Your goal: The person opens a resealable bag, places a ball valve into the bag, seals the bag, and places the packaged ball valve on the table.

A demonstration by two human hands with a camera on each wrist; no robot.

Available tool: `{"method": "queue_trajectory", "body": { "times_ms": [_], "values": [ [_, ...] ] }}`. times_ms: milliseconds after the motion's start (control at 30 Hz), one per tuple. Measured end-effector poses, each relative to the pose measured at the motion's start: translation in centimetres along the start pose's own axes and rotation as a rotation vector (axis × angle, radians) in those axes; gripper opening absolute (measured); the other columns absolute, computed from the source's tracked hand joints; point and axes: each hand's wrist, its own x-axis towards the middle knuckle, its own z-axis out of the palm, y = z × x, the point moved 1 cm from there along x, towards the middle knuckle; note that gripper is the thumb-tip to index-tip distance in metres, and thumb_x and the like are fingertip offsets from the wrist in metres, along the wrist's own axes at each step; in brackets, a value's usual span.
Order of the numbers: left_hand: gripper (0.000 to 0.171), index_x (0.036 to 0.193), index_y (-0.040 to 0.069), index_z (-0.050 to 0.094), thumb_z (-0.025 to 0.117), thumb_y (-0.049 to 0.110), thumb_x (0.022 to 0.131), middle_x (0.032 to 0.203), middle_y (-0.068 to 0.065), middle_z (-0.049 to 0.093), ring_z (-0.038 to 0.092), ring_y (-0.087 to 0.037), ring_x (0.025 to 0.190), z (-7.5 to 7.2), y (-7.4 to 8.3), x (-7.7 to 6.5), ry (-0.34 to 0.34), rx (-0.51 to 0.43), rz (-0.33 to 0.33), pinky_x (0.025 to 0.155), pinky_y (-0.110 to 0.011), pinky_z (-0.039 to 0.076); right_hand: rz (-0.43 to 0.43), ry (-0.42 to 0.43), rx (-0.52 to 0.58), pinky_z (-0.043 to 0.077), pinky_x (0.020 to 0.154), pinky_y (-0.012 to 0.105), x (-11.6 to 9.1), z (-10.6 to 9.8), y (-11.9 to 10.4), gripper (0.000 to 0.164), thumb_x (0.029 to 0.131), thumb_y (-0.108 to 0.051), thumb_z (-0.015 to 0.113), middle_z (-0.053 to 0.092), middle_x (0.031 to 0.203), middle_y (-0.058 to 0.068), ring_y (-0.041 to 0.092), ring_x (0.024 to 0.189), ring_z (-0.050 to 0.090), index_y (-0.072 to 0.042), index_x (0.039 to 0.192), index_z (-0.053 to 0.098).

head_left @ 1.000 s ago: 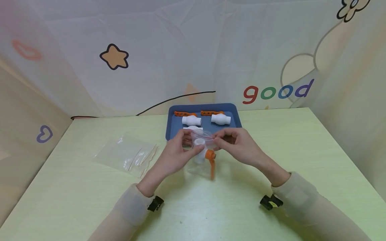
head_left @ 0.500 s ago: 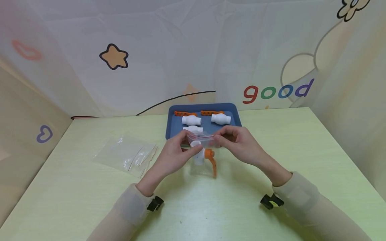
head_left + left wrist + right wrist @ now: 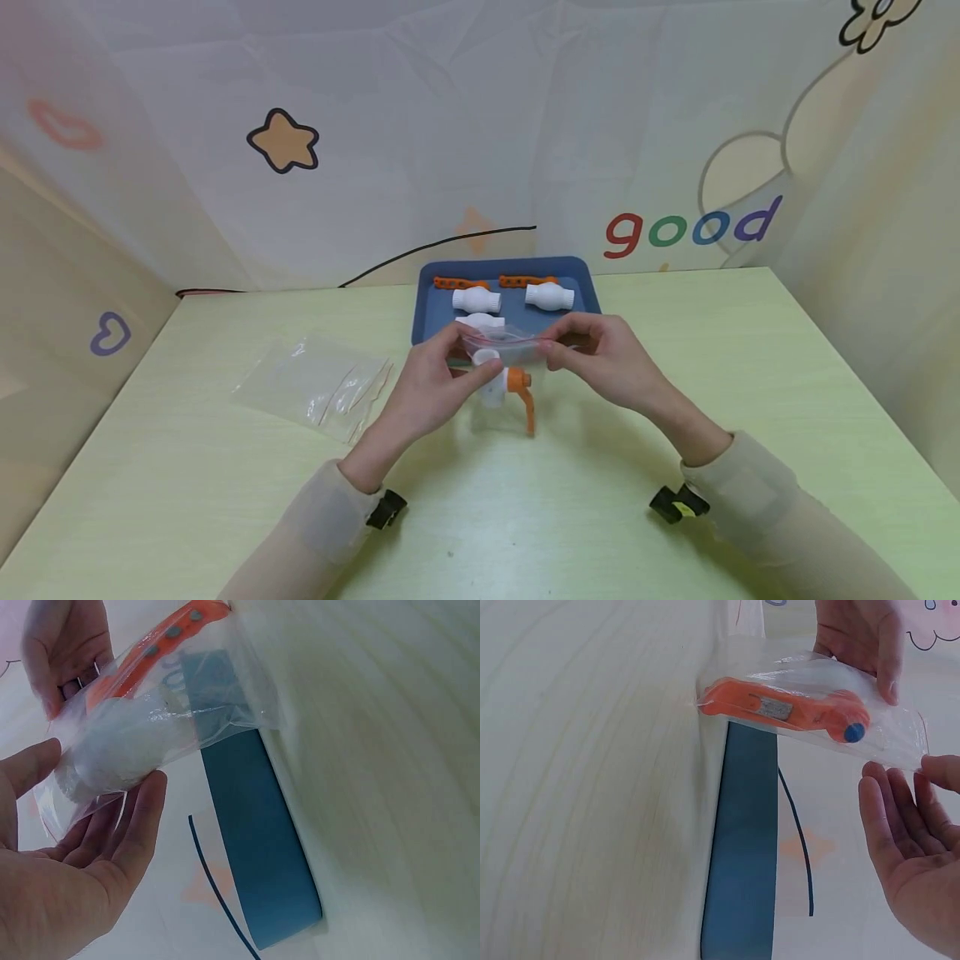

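Since the frame a second ago, the right grip [image 3: 600, 358] has moved slightly rightward, while the left grip [image 3: 435, 379] has barely shifted. Both pinch the clear bag [image 3: 517, 356] at opposite ends of its red zip line [image 3: 500, 340], centre of the frame. In it sit a white valve body [image 3: 491, 393] and orange handle [image 3: 529, 410], the handle pointing toward the frame's bottom. Forearms slant in from the lower left and lower right, hands nearly level. Working the zip well, I judge, means holding the left end firm, drawing the line taut and pressing along all of it, keeping the handle below the seam.
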Motion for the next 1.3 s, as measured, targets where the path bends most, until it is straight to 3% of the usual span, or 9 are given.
{"method": "queue_trajectory", "body": {
  "times_ms": [367,633,767,933,1167,1300],
  "values": [
    [0.041,0.126,0.008,0.055,0.079,0.018,0.094,0.115,-0.006,0.067,0.067,-0.021,0.105,0.05,0.19,-0.07,-0.014,-0.067,-0.025,0.087,-0.035,0.058,-0.021,0.028,0.067,0.060,0.080,0.036,0.00,0.29,0.09,0.012,0.099,0.000,0.067,0.070,0.099,0.018,0.030,0.083,0.073,0.008,0.108,0.067],
    [0.025,0.126,0.003,0.053,0.061,0.013,0.105,0.116,-0.013,0.068,0.068,-0.027,0.105,-0.07,0.27,-0.15,-0.011,-0.216,-0.061,0.088,-0.051,0.057,-0.027,0.041,0.097,0.061,0.079,0.036,-0.07,0.14,0.14,0.012,0.100,0.002,0.065,0.069,0.098,0.019,0.026,0.083,0.073,0.010,0.108,0.065],
    [0.018,0.122,0.000,0.051,0.054,0.010,0.108,0.114,-0.018,0.066,0.068,-0.030,0.104,-0.14,0.25,-0.15,-0.020,-0.266,-0.038,0.087,-0.049,0.058,-0.016,0.032,0.108,0.060,0.080,0.037,-0.14,0.04,0.16,0.013,0.100,0.002,0.063,0.068,0.100,0.020,0.024,0.084,0.074,0.011,0.110,0.064],
    [0.014,0.118,-0.001,0.052,0.051,0.009,0.109,0.112,-0.018,0.066,0.069,-0.030,0.102,-0.18,0.20,-0.10,-0.015,-0.256,-0.009,0.086,-0.050,0.059,-0.011,0.022,0.115,0.060,0.081,0.039,-0.18,-0.10,0.20,0.014,0.101,0.002,0.063,0.068,0.102,0.021,0.024,0.085,0.074,0.010,0.112,0.063],
    [0.011,0.111,-0.003,0.055,0.058,0.006,0.105,0.106,-0.017,0.067,0.070,-0.028,0.095,-0.11,0.46,-0.06,0.032,-0.215,0.009,0.084,-0.051,0.059,-0.039,0.013,0.103,0.060,0.081,0.034,-0.22,-0.22,0.34,0.014,0.101,0.000,0.063,0.067,0.102,0.020,0.028,0.086,0.072,0.009,0.112,0.063],
    [0.010,0.108,-0.004,0.056,0.060,0.005,0.104,0.105,-0.017,0.068,0.069,-0.028,0.093,-0.09,0.63,-0.07,0.061,-0.197,0.009,0.084,-0.050,0.059,-0.042,0.008,0.082,0.060,0.083,0.037,-0.18,-0.16,0.32,0.014,0.100,-0.001,0.065,0.066,0.103,0.019,0.030,0.086,0.071,0.007,0.112,0.064]
  ]
}}
